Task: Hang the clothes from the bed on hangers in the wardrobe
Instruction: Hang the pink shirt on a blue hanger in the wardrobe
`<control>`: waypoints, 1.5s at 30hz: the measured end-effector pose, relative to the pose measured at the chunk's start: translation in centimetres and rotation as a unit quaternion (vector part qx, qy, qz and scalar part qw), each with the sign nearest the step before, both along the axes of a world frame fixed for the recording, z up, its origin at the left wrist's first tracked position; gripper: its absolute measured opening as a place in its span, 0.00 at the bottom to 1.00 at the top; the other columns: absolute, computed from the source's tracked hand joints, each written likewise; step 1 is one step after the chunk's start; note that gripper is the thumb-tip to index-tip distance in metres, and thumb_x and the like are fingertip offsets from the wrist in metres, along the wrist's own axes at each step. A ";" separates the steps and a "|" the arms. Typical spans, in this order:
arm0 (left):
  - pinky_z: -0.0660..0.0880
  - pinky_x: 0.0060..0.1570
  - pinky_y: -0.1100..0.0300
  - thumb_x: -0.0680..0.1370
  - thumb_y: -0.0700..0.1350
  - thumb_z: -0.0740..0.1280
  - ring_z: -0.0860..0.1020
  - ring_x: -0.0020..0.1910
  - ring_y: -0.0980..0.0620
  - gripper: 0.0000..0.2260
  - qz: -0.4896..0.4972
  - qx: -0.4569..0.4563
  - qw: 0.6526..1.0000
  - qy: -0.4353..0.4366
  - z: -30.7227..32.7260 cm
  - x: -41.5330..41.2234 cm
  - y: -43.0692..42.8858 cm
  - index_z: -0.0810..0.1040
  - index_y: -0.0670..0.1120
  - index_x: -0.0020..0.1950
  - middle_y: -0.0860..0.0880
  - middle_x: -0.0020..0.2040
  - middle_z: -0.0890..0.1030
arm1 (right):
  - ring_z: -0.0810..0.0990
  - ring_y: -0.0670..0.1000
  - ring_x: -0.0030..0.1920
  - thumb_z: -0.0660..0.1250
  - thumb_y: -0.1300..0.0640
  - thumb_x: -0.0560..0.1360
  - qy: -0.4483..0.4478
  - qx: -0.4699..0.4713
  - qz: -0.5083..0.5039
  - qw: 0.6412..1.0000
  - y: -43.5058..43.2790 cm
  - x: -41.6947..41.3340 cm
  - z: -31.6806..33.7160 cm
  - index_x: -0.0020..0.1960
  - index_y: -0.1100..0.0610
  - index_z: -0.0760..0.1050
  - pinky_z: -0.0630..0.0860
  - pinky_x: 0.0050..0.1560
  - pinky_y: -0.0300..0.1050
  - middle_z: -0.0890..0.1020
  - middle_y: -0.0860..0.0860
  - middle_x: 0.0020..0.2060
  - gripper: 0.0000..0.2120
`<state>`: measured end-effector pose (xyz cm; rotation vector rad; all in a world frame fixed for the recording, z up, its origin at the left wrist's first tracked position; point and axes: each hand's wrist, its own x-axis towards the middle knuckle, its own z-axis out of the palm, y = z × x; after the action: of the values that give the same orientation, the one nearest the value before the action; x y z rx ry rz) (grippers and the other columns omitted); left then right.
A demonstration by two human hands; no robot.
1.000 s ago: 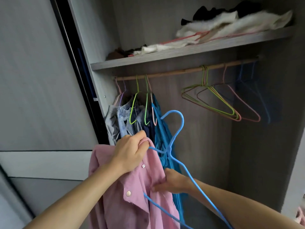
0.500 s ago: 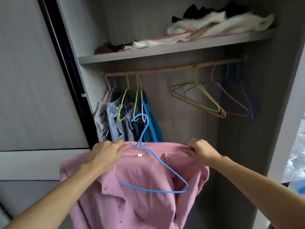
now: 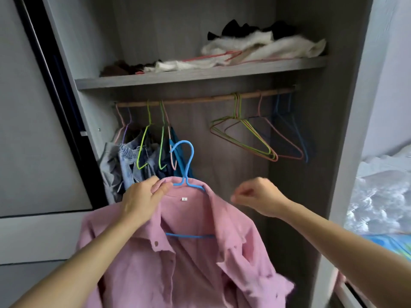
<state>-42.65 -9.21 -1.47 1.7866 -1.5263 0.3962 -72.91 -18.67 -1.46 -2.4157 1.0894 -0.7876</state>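
Now my R hand (image 3: 258,197) has let go of the pink corduroy shirt (image 3: 200,263), fingers loosely curled on nothing at centre-right, while my L hand (image 3: 142,201) pinches its collar mid-frame beside the blue hanger (image 3: 185,161), so I reckon it's on & ready for the rail (image 3: 200,99) above.

Soft daylight enters from the right, leaving the wardrobe (image 3: 289,185) interior dim and shadowed, while wide-angle distortion bends the edges and motion blur smears the right hand (image 3: 255,196).
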 end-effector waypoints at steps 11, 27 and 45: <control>0.74 0.39 0.50 0.80 0.55 0.57 0.78 0.35 0.52 0.16 -0.133 -0.030 0.986 0.094 0.5 -1.9 -0.5 0.76 0.48 0.40 0.52 0.32 0.80 | 0.79 0.52 0.37 0.55 0.40 0.77 -0.016 -0.319 -0.017 0.947 2.3 6.1 0.4 0.41 0.50 0.77 0.67 0.29 0.42 0.77 0.46 0.36 0.18; 0.72 0.54 0.58 0.81 0.53 0.59 0.78 0.55 0.49 0.14 -0.111 0.147 0.963 0.197 -2.3 2.2 -0.7 0.78 0.46 0.56 0.49 0.53 0.81 | 0.78 0.54 0.40 0.70 0.57 0.71 -0.011 -0.017 -0.153 0.988 0.6 3.9 2.9 0.33 0.49 0.70 0.73 0.42 0.47 0.80 0.46 0.33 0.12; 0.77 0.45 0.52 0.78 0.48 0.65 0.79 0.44 0.47 0.05 -0.039 0.056 0.994 0.087 3.8 7.5 -10.3 0.79 0.50 0.45 0.49 0.42 0.82 | 0.72 0.48 0.29 0.66 0.66 0.74 -0.294 0.134 -0.150 0.934 -15.3 16.5 11.0 0.43 0.55 0.79 0.68 0.24 0.36 0.76 0.49 0.31 0.08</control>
<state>-35.12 -19.48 2.35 1.7905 -1.5149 0.1148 -56.45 -34.00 9.54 -1.6390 1.2170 -1.2620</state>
